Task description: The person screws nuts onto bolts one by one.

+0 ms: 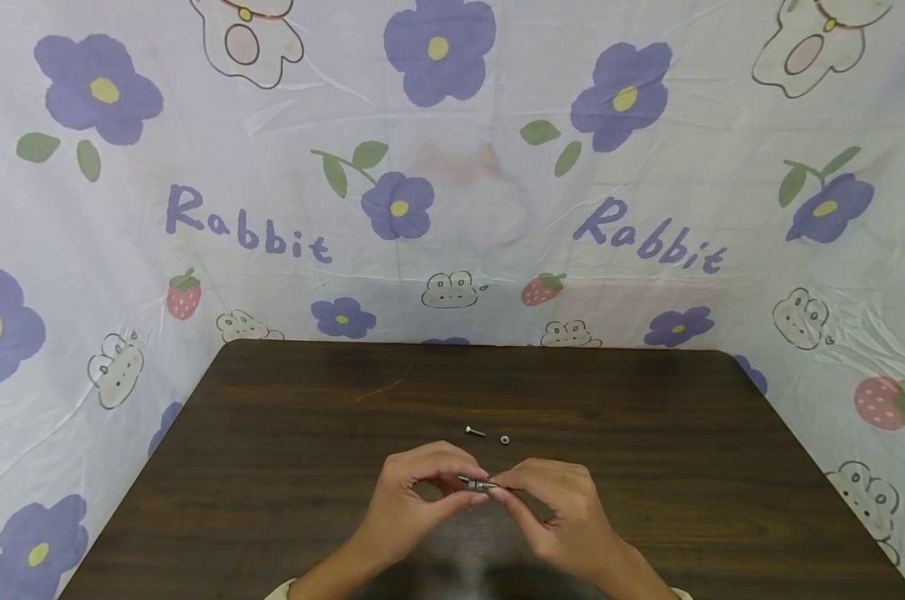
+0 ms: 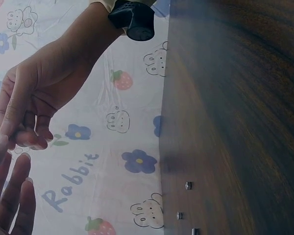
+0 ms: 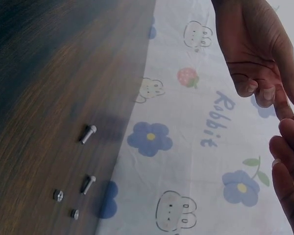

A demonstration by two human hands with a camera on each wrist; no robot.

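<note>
In the head view my left hand and right hand meet fingertip to fingertip above the front half of the table. Between them is a small metal piece that looks like a bolt with a nut on it. Thumb and index finger of each hand pinch it from either side; which part each one grips is too small to tell. Just beyond the hands lie a loose bolt and a nut. The right wrist view has two bolts, the larger-looking bolt farther from two nuts.
The dark wooden table has rounded far corners. A white cloth printed with flowers, rabbits and strawberries hangs around its back and sides. A dark wrist-worn device is strapped on one wrist in the left wrist view.
</note>
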